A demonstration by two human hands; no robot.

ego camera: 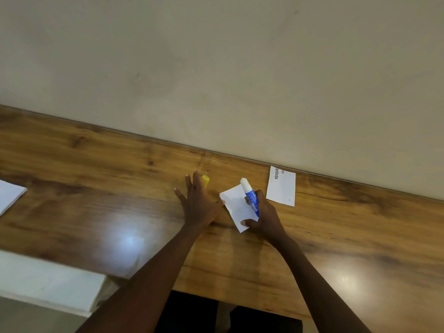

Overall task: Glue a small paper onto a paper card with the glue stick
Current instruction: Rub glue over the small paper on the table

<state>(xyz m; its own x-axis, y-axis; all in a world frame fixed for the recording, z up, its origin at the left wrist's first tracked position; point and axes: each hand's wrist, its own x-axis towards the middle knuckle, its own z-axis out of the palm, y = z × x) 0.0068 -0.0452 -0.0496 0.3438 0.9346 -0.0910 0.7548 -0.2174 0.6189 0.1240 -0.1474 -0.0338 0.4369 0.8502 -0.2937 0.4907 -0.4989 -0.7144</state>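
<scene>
My right hand (266, 212) grips a blue glue stick (251, 195), uncapped, with its white tip pointing away from me. The same hand's thumb also pins a small white paper (236, 207) that lies tilted on the wooden table (120, 188). My left hand (198, 200) lies flat on the table with fingers spread, its thumb touching the left corner of the small paper. A yellow cap (206, 180) peeks out just beyond the left hand's fingers. A white card (281, 186) with dark print along its far edge lies to the right, near the wall.
A pale wall (216, 68) runs along the table's far edge. White sheets (9, 195) lie at the far left of the table. A white block-like surface (48, 284) sits at the near left edge. Dark floor shows below the table's near edge.
</scene>
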